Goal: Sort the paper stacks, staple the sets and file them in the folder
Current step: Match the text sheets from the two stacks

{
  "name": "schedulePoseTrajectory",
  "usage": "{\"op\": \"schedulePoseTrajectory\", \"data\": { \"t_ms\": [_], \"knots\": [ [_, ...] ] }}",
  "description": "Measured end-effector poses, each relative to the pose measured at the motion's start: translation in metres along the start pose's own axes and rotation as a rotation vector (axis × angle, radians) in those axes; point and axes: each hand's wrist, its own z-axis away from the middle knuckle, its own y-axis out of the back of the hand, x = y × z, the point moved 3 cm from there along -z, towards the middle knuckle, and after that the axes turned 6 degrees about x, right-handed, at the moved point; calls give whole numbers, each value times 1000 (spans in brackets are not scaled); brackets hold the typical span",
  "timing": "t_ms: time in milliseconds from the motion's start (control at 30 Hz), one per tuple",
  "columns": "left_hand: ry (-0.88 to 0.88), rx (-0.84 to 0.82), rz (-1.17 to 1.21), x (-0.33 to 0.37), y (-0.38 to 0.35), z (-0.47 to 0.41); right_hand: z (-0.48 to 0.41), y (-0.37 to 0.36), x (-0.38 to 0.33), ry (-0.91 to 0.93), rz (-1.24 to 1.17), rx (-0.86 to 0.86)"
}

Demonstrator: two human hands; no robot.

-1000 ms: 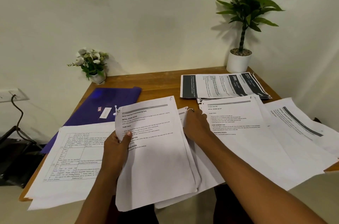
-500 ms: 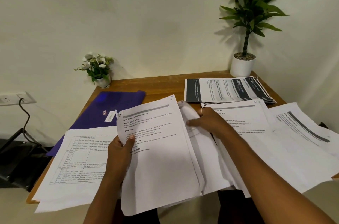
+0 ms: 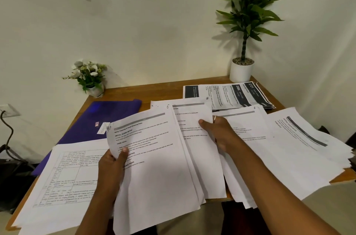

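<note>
A: Largest first. What do we log?

B: Wooden table (image 3: 154,90) against the wall, mostly under paper. Several loose piles: table-grid sheets (image 3: 63,177) at the near left, a dark-banded stack (image 3: 229,94) at the far right beside the white plant pot (image 3: 241,71), and a fanned spread (image 3: 289,148) overhanging the right edge. The purple folder (image 3: 100,117) lies flat at the far left, its near part under the grid sheets.

A: And the paper being worked on?

B: We note a sheaf (image 3: 154,167) raised in the middle, titled page facing us. The left hand (image 3: 111,165) grips its left edge, thumb on the front and fingers out of sight behind. The right hand (image 3: 217,130) pinches the loose pages (image 3: 194,119) just behind and to the right, thumb on top, a ring on one finger.

A: Handling?

B: We judge it light and floppy; the held page bows near its top corner. The sheets likely slide on one another, and the lower edges are already fanned, so a one-edge hold may let them creep apart. We would take a long edge, thumb over fingers, and square the set on the wood before any staple. Sorting looks under way. No stapler shows in view.
</note>
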Motion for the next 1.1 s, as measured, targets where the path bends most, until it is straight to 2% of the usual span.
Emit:
{"op": "schedulePoseTrajectory", "data": {
  "t_ms": [200, 367, 600, 700, 800, 967, 1100],
  "knots": [
    [0, 1, 8, 1, -1, 0, 3, -2, -7, 26, -61, -61],
    [58, -10, 34, 3, 0, 4, 9, -8, -6, -27, -135, -190],
    [135, -43, 99, 17, 1, 15, 29, -39, -10, -77, 95, -289],
    [134, -53, 101, 21, -1, 16, 31, -47, -11, -62, 166, -276],
    [152, -57, 103, 25, -3, 15, 32, -49, -20, -39, 51, -292],
    [192, -125, 105, 46, -14, 4, 35, -34, -17, -131, -17, -387],
    [161, -179, 119, 71, -34, -2, 34, -14, -18, -140, -50, -289]
  ]
}}
